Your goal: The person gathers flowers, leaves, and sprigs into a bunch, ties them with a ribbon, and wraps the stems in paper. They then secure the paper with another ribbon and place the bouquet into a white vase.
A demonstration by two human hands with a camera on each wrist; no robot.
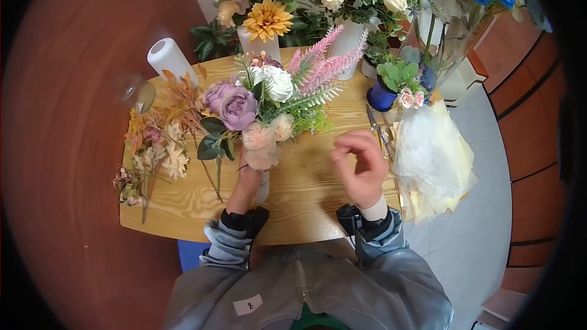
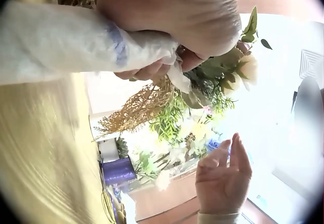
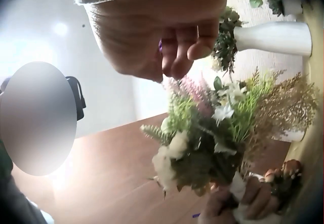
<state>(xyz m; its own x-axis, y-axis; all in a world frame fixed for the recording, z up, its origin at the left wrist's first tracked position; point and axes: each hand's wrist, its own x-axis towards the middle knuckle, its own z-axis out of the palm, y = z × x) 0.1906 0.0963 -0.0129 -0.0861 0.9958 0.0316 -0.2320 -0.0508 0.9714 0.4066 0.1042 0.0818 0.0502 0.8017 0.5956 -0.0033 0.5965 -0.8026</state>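
My left hand (image 1: pixel 247 182) grips a bouquet of artificial flowers by its stems, which are bundled in a white wrap (image 2: pixel 76 44) with a bluish mark. The bouquet's mauve peony (image 1: pixel 237 110), white rose (image 1: pixel 278 85), peach blooms (image 1: pixel 260 140) and pink plume flowers (image 1: pixel 333 64) spread above that hand, among green leaves. Light brown sprigs (image 2: pixel 139 110) stick out of it too. To the right of the bouquet, my right hand (image 1: pixel 362 168) is raised over the table, fingers loosely bent and apart from the flowers; nothing shows in its grasp.
Loose autumn-coloured flower stems (image 1: pixel 174 159) lie on the table's left side, near a white vase (image 1: pixel 170 61) and a glass jar (image 1: pixel 145 96). Filled vases (image 1: pixel 348 43) line the back. Scissors (image 1: pixel 378 128), a blue pot (image 1: pixel 382 96) and pale wrapping sheets (image 1: pixel 431 159) are at the right.
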